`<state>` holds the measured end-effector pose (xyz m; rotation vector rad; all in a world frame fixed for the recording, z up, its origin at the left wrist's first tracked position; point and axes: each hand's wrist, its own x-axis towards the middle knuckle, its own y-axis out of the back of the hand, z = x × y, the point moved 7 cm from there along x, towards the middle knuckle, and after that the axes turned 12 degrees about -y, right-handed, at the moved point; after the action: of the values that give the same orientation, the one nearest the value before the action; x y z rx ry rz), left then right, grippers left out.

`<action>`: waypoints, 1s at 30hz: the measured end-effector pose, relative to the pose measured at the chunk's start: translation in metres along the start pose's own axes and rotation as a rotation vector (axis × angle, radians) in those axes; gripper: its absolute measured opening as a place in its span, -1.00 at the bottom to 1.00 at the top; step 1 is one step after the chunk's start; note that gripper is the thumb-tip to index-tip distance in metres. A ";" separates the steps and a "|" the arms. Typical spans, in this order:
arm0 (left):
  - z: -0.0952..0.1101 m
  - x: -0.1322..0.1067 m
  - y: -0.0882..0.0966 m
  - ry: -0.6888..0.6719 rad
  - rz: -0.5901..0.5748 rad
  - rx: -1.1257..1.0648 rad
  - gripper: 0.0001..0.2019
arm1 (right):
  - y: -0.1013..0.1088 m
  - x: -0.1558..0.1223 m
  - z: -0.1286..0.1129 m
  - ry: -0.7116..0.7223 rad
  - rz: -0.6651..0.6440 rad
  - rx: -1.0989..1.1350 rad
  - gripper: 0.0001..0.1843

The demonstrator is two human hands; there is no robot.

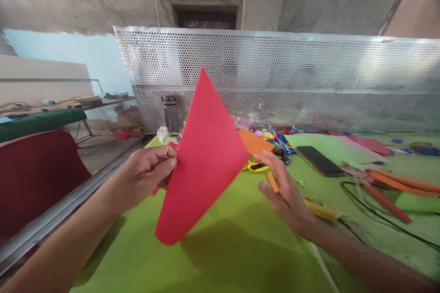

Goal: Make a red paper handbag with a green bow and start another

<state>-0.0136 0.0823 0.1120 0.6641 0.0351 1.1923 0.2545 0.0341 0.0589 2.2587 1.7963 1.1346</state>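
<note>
My left hand (148, 168) pinches the left edge of a red sheet of paper (202, 155) and holds it up above the green table (213, 256). The sheet stands tilted, one corner pointing up, a rounded fold at the bottom. My right hand (283, 187) hovers just right of the sheet with its fingers stretched out and apart, holding nothing, above an orange strip (272, 181).
Orange paper (255, 142), a yellow tool (257, 166), a black phone (320, 160), a black cable (378, 217), paper strips and small bits lie on the table. A perforated metal screen (295, 78) and a dark bottle (171, 113) stand behind. A red chair (34, 174) is left.
</note>
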 end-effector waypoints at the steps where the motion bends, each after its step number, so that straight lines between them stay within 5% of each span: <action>1: -0.010 0.002 -0.006 0.040 -0.052 -0.131 -0.74 | -0.005 0.005 0.009 -0.125 -0.066 0.102 -0.36; 5: -0.061 0.006 -0.032 0.286 -0.104 -0.281 -0.70 | -0.025 0.006 0.032 -0.591 -0.288 0.275 -0.49; 7: -0.081 0.006 -0.044 0.358 -0.113 -0.273 -0.74 | -0.032 0.003 0.038 -0.677 -0.351 0.254 -0.53; 9: -0.096 0.005 -0.054 0.406 -0.129 -0.269 -0.78 | -0.038 0.005 0.042 -0.584 -0.405 0.203 -0.53; 13: -0.114 -0.001 -0.068 0.464 -0.182 -0.285 -0.79 | -0.046 0.006 0.041 -0.092 -0.348 -0.181 -0.39; 16: -0.121 -0.004 -0.075 0.488 -0.219 -0.339 -0.74 | -0.059 -0.004 0.039 0.147 -0.374 -0.410 -0.41; 20: -0.123 -0.003 -0.074 0.475 -0.213 -0.479 -0.68 | -0.063 -0.006 0.040 0.179 -0.405 -0.445 -0.50; 30: -0.105 -0.001 -0.072 0.374 -0.222 -0.590 -0.71 | -0.057 -0.004 0.041 0.233 -0.367 -0.416 -0.19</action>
<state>0.0088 0.1151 -0.0087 -0.0832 0.0657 1.0266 0.2298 0.0659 0.0010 1.5488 1.7418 1.5584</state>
